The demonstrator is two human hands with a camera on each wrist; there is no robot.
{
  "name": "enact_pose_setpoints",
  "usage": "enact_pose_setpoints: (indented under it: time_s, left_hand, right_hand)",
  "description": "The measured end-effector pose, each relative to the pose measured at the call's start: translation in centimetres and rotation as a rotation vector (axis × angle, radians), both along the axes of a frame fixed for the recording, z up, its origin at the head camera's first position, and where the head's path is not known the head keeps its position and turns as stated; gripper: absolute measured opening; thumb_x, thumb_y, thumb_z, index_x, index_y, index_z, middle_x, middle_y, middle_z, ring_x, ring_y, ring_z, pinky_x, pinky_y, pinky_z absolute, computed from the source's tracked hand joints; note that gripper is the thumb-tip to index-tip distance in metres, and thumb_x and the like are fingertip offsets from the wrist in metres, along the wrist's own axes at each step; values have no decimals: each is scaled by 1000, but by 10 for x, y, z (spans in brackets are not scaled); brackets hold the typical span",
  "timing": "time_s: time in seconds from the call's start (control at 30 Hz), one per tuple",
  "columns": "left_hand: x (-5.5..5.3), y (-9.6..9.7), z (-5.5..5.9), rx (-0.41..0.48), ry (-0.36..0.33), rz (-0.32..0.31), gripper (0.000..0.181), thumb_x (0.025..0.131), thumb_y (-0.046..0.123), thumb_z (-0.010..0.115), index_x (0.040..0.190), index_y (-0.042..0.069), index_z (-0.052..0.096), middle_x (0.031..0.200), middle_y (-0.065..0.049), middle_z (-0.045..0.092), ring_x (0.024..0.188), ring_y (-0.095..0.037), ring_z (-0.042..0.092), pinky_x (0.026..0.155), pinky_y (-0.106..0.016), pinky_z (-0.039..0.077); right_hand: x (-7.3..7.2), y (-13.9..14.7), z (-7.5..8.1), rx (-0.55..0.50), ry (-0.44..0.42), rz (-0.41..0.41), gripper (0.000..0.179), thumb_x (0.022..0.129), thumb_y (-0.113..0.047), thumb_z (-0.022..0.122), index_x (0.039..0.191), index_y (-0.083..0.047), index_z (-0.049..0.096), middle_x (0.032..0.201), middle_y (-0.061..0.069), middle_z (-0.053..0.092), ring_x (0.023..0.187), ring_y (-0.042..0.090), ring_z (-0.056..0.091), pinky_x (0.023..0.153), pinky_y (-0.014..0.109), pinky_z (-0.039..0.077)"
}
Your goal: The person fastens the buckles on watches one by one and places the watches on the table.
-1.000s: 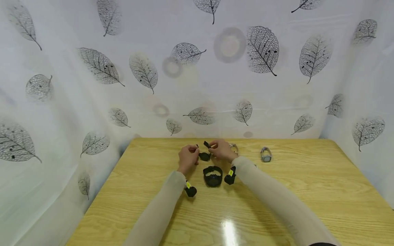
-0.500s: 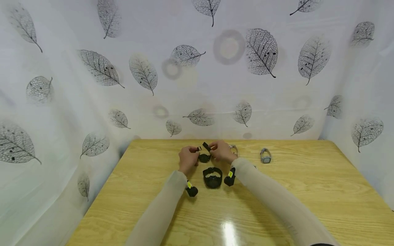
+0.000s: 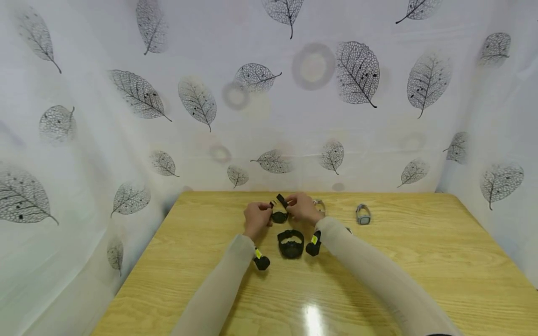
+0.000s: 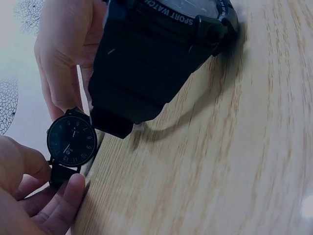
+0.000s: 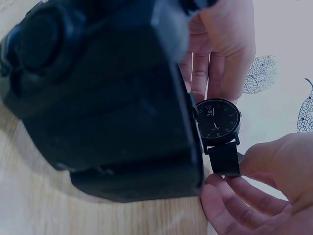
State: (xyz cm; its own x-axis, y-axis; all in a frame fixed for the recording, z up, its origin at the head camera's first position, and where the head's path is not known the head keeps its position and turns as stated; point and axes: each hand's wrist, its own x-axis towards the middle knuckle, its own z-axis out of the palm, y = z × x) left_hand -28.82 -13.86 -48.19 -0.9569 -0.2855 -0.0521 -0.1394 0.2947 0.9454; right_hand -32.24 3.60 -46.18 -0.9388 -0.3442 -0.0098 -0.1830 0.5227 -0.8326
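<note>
A black round-faced wristwatch (image 3: 279,217) is between my two hands near the far edge of the table, its dial toward me and its strap undone. My left hand (image 3: 257,219) pinches the strap half with the buckle (image 4: 61,175). On the other side my right hand (image 3: 303,208) grips the plain strap half (image 5: 224,159) between thumb and fingers, its end pointing up. Nearer to me stands a bulky black sport watch (image 3: 291,247) with its strap looped behind it. It covers much of both wrist views.
Right of my right hand lies a light-coloured watch (image 3: 319,205), partly hidden. A grey square-faced watch (image 3: 363,215) stands farther right. Something small and light peeks out by my right sleeve (image 3: 349,229). A leaf-print curtain (image 3: 269,116) hangs behind the wooden table (image 3: 189,261).
The buckle end by my left hand has tipped up and come into clearer view, nearer the other strap end. My right hand has hardly moved.
</note>
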Motion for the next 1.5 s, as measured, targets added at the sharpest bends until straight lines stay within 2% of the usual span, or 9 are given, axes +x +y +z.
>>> enact_pose_setpoints:
  time_s: [0.27, 0.47, 0.57, 0.77, 1.07, 1.27, 1.37, 1.5]
  left_hand:
    - [2, 4, 4, -23, 10, 9, 20, 94, 5, 66, 111, 2, 78, 84, -10, 75, 48, -17, 59, 43, -26, 49]
    - [1, 3, 1, -3, 96, 29, 22, 91, 3, 67, 111, 1, 78, 98, -12, 76, 54, -18, 65, 48, -26, 53]
    - [0, 3, 1, 36, 158, 23, 21, 93, 3, 67, 111, 1, 78, 108, -14, 75, 65, -20, 72, 56, -27, 59]
    - [4, 4, 10, 120, 255, -4, 19, 95, 4, 67, 111, 2, 78, 118, -15, 73, 88, -26, 76, 70, -32, 64]
    - [10, 2, 18, 224, 333, -80, 18, 97, 3, 68, 112, 2, 77, 116, -16, 73, 94, -35, 75, 74, -33, 64]
    - [15, 1, 23, 290, 402, -159, 23, 97, 7, 72, 118, -3, 74, 114, -26, 71, 100, -45, 71, 78, -35, 63]
    - [16, 1, 25, 306, 423, -186, 26, 96, 6, 73, 119, -6, 72, 114, -30, 70, 100, -42, 71, 78, -35, 63]
    - [16, 2, 25, 307, 438, -197, 25, 96, 3, 72, 118, -6, 72, 114, -27, 70, 98, -41, 72, 77, -35, 63]
  right_hand:
    - [0, -1, -1, -65, -23, -29, 37, 101, -2, 59, 137, -2, 64, 126, 22, 67, 89, 27, 72, 64, 38, 64]
    - [2, -2, 1, -105, -1, -29, 38, 101, -3, 61, 138, -3, 63, 127, 23, 67, 82, 27, 74, 64, 37, 64]
    - [3, -1, 2, -142, 27, -13, 39, 102, -5, 61, 141, -3, 61, 127, 23, 66, 78, 27, 74, 66, 40, 64]
    - [5, 3, 7, -253, 87, 10, 40, 102, -5, 60, 142, -2, 59, 128, 26, 64, 84, 28, 74, 75, 47, 63]
    - [10, 16, 17, -388, 78, 22, 40, 103, -9, 64, 143, -6, 59, 135, 28, 62, 98, 33, 72, 85, 54, 60]
    - [12, 25, 23, -448, 110, 36, 46, 103, -12, 65, 147, -4, 55, 132, 22, 66, 99, 34, 71, 83, 57, 60]
    - [13, 29, 26, -468, 111, 49, 48, 103, -13, 65, 149, -3, 52, 133, 22, 65, 101, 37, 70, 83, 57, 60]
    - [16, 32, 28, -495, 103, 62, 49, 103, -13, 65, 149, -3, 52, 133, 25, 63, 103, 43, 68, 83, 59, 59]
